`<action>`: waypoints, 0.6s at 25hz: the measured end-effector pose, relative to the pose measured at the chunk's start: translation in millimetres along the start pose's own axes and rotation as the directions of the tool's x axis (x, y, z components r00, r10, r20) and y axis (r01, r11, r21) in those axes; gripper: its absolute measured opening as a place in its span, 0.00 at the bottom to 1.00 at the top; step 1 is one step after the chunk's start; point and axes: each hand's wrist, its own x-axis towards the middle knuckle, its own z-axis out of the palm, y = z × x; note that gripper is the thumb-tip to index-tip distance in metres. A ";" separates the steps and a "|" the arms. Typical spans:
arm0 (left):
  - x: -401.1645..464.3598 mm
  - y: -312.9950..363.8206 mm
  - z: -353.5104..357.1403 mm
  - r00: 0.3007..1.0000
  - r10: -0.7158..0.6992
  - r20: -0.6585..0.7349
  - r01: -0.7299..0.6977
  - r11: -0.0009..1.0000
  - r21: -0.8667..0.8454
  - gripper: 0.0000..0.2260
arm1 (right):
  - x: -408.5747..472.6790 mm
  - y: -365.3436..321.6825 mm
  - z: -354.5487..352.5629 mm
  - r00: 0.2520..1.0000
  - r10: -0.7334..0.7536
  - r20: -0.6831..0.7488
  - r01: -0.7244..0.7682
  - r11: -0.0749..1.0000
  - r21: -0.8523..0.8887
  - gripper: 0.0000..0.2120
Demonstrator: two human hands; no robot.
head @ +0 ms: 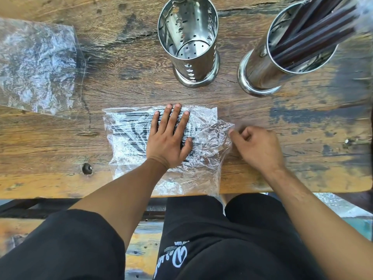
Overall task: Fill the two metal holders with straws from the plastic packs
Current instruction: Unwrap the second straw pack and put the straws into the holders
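Now I pin the straw pack (161, 138) flat under my open left hand (169, 138) at centre frame while my right hand (256, 146) pinches its open end, so next I judge straws must slide out toward the empty holder (188, 43).

weathered wooden table (129, 57), worn bench (145, 239) below, daylight

A weathered wooden table (129, 81) with dark stains and cracks is seen under the hands. A knot hole (87, 168) is set left of the left forearm. Black shorts (222, 239) with white lettering are seen below the forearms.
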 end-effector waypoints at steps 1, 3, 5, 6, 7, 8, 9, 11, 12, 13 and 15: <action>0.3 0.1 0.1 1.000 -0.002 -0.006 0.002 1.000 0.001 0.33 | -9.3 -3.6 3.7 0.996 -0.021 0.086 0.027 0.997 -0.071 0.27; 0.6 -0.4 -0.5 1.000 -0.004 -0.008 0.004 1.000 0.003 0.33 | -25.5 -11.4 13.7 0.962 -0.030 0.273 0.086 0.977 -0.196 0.31; -0.1 0.0 -0.9 1.000 -0.004 -0.010 0.004 1.000 0.003 0.33 | -33.3 -14.2 22.7 0.928 -0.020 0.372 0.130 0.954 -0.271 0.31; 0.0 0.2 -0.9 1.000 -0.004 -0.009 0.004 1.000 0.000 0.33 | -35.1 -12.1 25.6 0.917 -0.017 0.399 0.144 0.946 -0.292 0.29; 0.2 0.5 -0.6 1.000 -0.003 -0.009 0.003 1.000 -0.004 0.33 | -36.2 -9.3 26.3 0.906 -0.019 0.423 0.162 0.939 -0.304 0.27; 0.2 0.6 -0.5 1.000 -0.004 -0.011 0.004 1.000 -0.008 0.33 | -36.8 -5.0 25.1 0.894 -0.021 0.447 0.176 0.934 -0.310 0.25; 0.0 0.8 -0.7 1.000 -0.007 -0.013 0.007 1.000 -0.009 0.32 | -36.5 0.6 22.9 0.883 -0.020 0.469 0.184 0.933 -0.308 0.24; 0.6 0.8 -1.7 1.000 -0.014 -0.007 0.013 1.000 -0.009 0.32 | -33.7 11.7 14.9 0.873 -0.005 0.488 0.167 0.942 -0.291 0.22; 0.6 0.7 -2.2 1.000 -0.014 -0.003 0.014 1.000 -0.012 0.32 | -31.9 16.9 10.6 0.879 0.007 0.476 0.149 0.946 -0.288 0.21; 0.3 0.4 -2.3 1.000 -0.014 0.000 0.014 1.000 -0.016 0.32 | -30.1 22.2 7.6 0.888 0.026 0.460 0.135 0.940 -0.313 0.20; -0.5 0.8 -2.5 1.000 -0.013 0.006 0.013 1.000 -0.020 0.32 | -28.9 30.4 3.9 0.913 0.037 0.406 0.143 0.903 -0.405 0.22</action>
